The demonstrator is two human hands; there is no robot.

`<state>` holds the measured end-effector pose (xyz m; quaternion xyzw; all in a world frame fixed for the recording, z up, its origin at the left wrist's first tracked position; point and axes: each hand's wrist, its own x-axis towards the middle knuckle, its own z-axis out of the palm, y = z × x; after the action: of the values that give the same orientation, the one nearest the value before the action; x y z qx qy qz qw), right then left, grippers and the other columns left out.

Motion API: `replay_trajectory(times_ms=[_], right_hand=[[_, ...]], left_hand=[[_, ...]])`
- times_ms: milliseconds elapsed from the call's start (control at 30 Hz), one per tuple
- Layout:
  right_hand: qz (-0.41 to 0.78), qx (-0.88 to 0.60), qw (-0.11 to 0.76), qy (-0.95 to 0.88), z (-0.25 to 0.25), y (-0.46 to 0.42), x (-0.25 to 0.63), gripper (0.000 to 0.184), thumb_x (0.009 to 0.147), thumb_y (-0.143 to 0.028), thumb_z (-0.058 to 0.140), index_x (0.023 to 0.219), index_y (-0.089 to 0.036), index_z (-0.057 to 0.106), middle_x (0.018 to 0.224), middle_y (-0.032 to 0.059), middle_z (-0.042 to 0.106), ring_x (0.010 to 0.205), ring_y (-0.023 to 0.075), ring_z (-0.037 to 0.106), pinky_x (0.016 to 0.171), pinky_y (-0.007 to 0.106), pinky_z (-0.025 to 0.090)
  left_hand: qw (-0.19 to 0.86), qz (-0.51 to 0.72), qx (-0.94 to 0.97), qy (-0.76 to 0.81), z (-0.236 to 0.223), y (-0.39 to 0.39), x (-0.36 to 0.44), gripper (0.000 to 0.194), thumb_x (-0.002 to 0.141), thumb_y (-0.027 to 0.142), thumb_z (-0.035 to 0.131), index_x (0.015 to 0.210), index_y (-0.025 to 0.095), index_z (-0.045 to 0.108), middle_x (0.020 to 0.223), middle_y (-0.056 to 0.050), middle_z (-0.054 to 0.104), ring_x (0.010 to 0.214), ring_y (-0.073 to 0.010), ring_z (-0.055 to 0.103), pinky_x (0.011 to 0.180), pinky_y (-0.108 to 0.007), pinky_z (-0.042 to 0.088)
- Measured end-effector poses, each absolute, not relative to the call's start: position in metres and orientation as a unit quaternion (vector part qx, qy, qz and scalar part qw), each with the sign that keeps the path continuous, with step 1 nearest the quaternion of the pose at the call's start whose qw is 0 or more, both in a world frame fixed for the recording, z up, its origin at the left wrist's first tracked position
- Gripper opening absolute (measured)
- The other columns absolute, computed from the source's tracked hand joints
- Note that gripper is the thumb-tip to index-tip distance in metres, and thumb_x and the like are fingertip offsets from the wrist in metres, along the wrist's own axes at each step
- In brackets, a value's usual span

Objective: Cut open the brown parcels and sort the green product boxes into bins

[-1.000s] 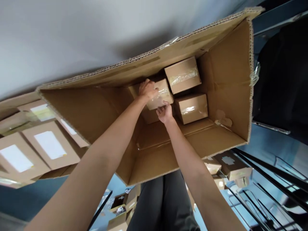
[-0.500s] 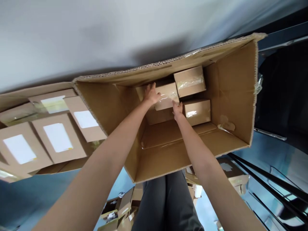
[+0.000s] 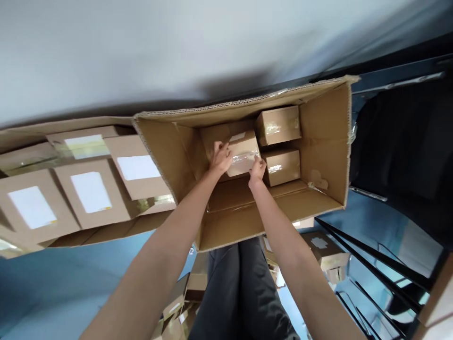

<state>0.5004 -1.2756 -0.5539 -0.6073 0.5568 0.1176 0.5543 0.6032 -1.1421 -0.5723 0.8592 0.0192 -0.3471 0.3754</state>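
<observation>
Against the pale wall (image 3: 170, 52), both hands (image 3: 239, 166) grip a taped box (image 3: 243, 152), which could snag its neighbours if tilted.

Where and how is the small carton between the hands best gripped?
Probably by its opposite left and right ends, coming from the large box's open top: left hand on one end, right hand on the other. The small carton is boxy, with flat ends; a neighbouring carton crowds the right one, leaving little finger room.
</observation>
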Motion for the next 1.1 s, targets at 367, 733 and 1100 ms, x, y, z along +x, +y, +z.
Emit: replay_trajectory(times_ms=[367, 733, 1100], right_hand=[[0.079, -0.688, 0.457, 0.558, -0.317, -1.240, 0.440, 0.080, 0.096, -0.067, 0.062, 0.164, -0.024, 0.050, 0.157, 0.0172, 0.072, 0.147, 0.0319, 0.069, 0.124, 0.048, 0.053], [0.058, -0.779, 0.502, 0.370, -0.070, -1.165, 0.369, 0.074, 0.096, -0.063, 0.071, 0.161, -0.031, 0.056, 0.162, 0.0214, 0.067, 0.132, 0.0337, 0.078, 0.112, 0.053, 0.066], [0.187, -0.804, 0.559, -0.079, 0.003, -1.010, 0.404, 0.073, 0.097, -0.050, 0.078, 0.161, -0.022, 0.058, 0.164, 0.0260, 0.063, 0.145, 0.0387, 0.071, 0.120, 0.061, 0.063]], left_hand=[[0.485, -0.305, 0.801, 0.176, -0.363, -1.081, 0.489, 0.055, 0.098, 0.022, 0.061, 0.151, 0.028, 0.074, 0.158, -0.013, 0.049, 0.146, -0.0280, 0.064, 0.131, -0.042, 0.051], [0.618, -0.200, 0.710, 0.271, -0.128, -0.983, 0.403, 0.042, 0.096, 0.039, 0.062, 0.135, 0.033, 0.078, 0.149, -0.011, 0.073, 0.141, -0.0317, 0.070, 0.121, -0.048, 0.059], [0.638, 0.133, 0.567, 0.503, -0.019, -0.847, 0.303, 0.036, 0.097, 0.048, 0.064, 0.129, 0.033, 0.068, 0.139, -0.006, 0.076, 0.128, -0.0265, 0.075, 0.117, -0.045, 0.062]])
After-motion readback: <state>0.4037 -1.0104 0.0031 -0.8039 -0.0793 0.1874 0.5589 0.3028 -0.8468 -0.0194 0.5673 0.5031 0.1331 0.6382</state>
